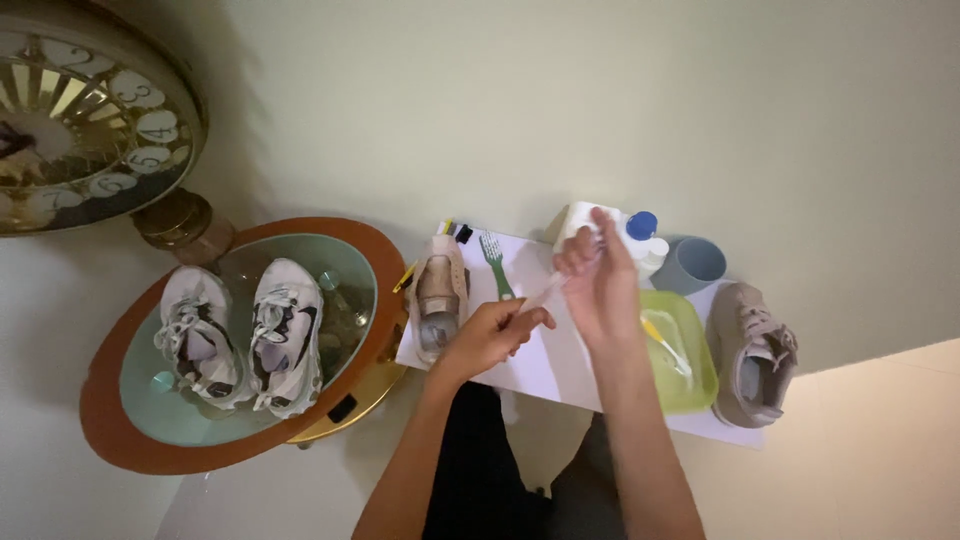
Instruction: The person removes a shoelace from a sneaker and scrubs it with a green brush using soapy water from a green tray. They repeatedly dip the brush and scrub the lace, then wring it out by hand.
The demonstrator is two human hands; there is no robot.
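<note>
Clear slender tool pinched between left hand fingers and right hand fingertips, above white paper.

beige shoe | green fork | lime tray | blue-grey cup

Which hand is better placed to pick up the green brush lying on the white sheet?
Left hand, likely: it sits just below the green brush, while the right hand is farther off, toward the green tub.
</note>
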